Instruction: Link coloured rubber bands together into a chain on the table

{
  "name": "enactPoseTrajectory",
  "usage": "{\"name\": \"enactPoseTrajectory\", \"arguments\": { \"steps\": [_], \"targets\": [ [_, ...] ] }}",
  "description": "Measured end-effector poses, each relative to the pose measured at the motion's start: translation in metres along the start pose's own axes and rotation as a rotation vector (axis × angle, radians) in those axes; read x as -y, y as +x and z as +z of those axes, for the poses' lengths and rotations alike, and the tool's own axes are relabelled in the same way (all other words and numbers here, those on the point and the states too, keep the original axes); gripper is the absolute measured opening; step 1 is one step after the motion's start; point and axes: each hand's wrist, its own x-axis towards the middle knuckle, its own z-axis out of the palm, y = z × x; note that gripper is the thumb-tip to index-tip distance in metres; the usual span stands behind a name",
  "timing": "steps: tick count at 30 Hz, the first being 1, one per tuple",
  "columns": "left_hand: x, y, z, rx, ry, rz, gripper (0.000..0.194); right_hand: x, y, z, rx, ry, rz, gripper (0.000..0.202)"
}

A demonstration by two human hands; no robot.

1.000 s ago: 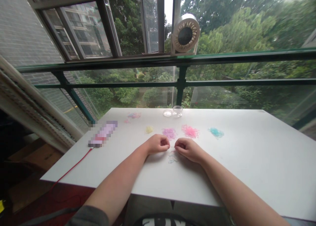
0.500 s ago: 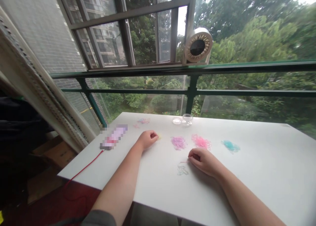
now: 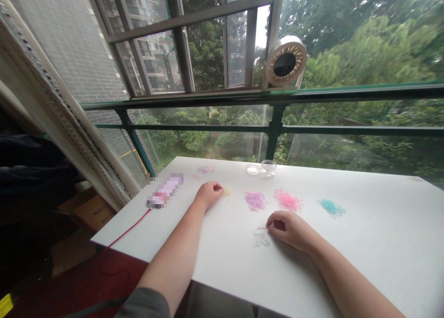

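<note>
My left hand (image 3: 209, 194) is closed in a pinch at the left edge of a small yellow pile of rubber bands (image 3: 226, 191). Whether anything is between those fingertips is too small to tell. Lower on the table, my right hand (image 3: 287, 226) pinches a thin pink rubber band (image 3: 261, 227), which sticks out to the left. Just below that band lies a loose pale grey-green cluster of rubber bands (image 3: 261, 239). Beyond the right hand are a purple pile (image 3: 255, 201), a pink pile (image 3: 287, 200) and a teal pile (image 3: 332, 207).
A clear round container (image 3: 268, 169) and its lid (image 3: 253, 170) stand at the white table's (image 3: 381, 234) back edge. Mixed pastel bands (image 3: 205, 169) lie at the back left. A blurred-out phone (image 3: 165, 191) with a red cable (image 3: 130, 227) is at left. A fan (image 3: 285, 64) stands by the railing.
The view has turned slightly left. My left hand has drawn back a little from the yellow pile, so more of it shows. My right hand keeps its pinch at nearly the same spot.
</note>
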Motion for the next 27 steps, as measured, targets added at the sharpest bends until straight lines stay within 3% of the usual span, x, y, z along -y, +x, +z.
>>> {"name": "enactPoseTrajectory", "arguments": {
  "steps": [14,27],
  "targets": [
    [0.0025,0.0016,0.0036,0.004,-0.024,-0.016,0.018,0.0027,0.0012,0.0028,-0.014,-0.056,-0.052,0.015],
    [-0.0005,0.0043,0.0018,-0.042,-0.041,-0.088,0.023,0.0076,-0.0019,0.0007,-0.017,-0.093,0.026,0.015]
  ]
}}
